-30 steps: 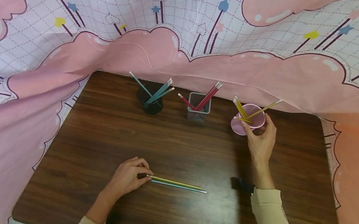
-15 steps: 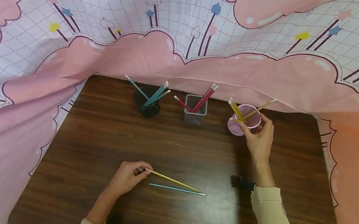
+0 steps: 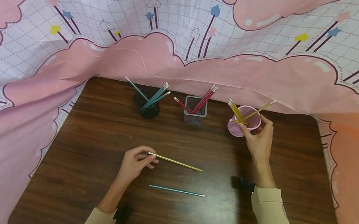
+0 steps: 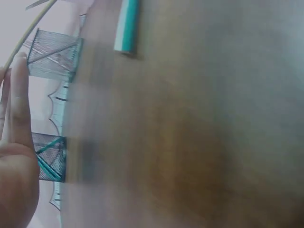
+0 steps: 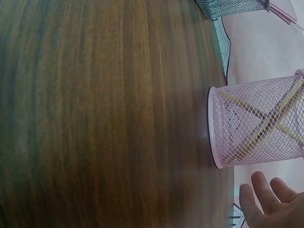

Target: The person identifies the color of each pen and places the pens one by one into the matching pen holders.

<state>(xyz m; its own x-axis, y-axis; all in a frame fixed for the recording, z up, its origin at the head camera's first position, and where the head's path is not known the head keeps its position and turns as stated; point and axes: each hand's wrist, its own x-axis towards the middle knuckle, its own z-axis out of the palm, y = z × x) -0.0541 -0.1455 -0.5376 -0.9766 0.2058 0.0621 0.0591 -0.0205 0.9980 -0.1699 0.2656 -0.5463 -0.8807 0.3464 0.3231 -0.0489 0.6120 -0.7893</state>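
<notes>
My left hand (image 3: 134, 162) pinches a yellow pencil (image 3: 177, 162) by its white eraser end, the shaft pointing right above the table. In the left wrist view this pencil (image 4: 28, 32) slants up from the fingertips. Nearer my body, a teal pencil (image 3: 176, 190) lies on the wood, eraser to the right. At the back right, my right hand (image 3: 260, 138) holds a pink mesh pencil cup (image 3: 235, 129), thumb at its front rim, fingers along its right side. Several yellow pencils lean inside the cup. In the right wrist view, three fingertips (image 5: 259, 180) show beside the cup (image 5: 259, 121).
Along the table's back edge stand a round black mesh cup (image 3: 150, 112) with teal pencils and a square grey mesh cup (image 3: 193, 120) with red pencils. A patterned pink and white cloth (image 3: 122, 58) hangs behind and beside the dark wooden table (image 3: 98, 136).
My left hand has picked up the yellow pencil from beside the teal one and moved it forward, away from my body. My right hand has stayed at the pink cup.
</notes>
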